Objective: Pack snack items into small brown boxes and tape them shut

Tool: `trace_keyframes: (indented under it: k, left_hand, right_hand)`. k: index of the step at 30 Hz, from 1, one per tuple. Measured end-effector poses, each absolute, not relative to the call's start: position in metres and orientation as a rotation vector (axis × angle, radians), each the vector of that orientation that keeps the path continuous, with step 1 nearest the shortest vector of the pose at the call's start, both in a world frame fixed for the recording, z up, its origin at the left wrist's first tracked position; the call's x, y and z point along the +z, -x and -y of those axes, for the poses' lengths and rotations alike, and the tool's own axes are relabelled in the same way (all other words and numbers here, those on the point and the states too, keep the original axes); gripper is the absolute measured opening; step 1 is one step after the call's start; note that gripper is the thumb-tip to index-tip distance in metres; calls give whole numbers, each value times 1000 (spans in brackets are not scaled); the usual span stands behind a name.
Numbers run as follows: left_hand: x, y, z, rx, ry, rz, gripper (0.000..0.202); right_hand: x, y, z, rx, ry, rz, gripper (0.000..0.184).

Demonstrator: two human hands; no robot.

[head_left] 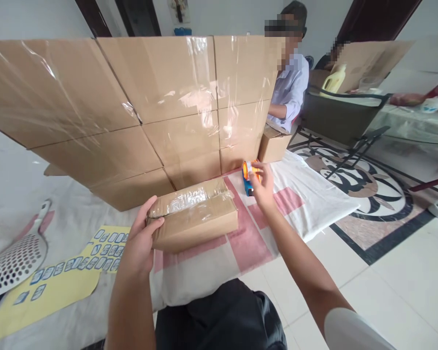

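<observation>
A closed cardboard box (pixel 200 218) with clear tape along its top lies on the cloth in front of me. My left hand (pixel 142 233) grips its left end, the thumb on top and the fingers round the far side. To the right of the box, my right hand (pixel 262 187) has its fingers curled on an orange and blue tape dispenser (pixel 247 181), which stands by the foot of the cardboard wall. My palm hides part of the dispenser.
A tall wall of taped cardboard panels (pixel 182 97) rises behind the box. A smaller carton (pixel 275 145) stands at its right end near a seated person (pixel 292 87). On the left lie a white perforated skimmer (pixel 18 260) and a yellow sheet (pixel 69 289) with small printed pieces.
</observation>
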State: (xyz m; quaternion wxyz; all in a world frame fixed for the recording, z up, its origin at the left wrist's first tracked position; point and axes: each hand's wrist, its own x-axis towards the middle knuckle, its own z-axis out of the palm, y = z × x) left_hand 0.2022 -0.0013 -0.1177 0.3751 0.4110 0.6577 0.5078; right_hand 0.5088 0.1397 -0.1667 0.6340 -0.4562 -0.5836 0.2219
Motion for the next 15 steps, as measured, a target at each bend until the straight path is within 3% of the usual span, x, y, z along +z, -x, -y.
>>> trace_keyframes:
  k: [5, 10, 15]
  left_hand:
    - [-120, -203, -1, 1318, -1129, -1726, 60]
    - [-118, -207, 6, 1240, -1566, -1953, 36]
    - [-102, -226, 25, 921, -2285, -2138, 50]
  right_hand:
    - [-193, -547, -181, 677, 1401, 1188, 33]
    - [-210, -542, -190, 677, 1403, 1277, 38]
    - [-213, -527, -187, 601, 1344, 1371, 40]
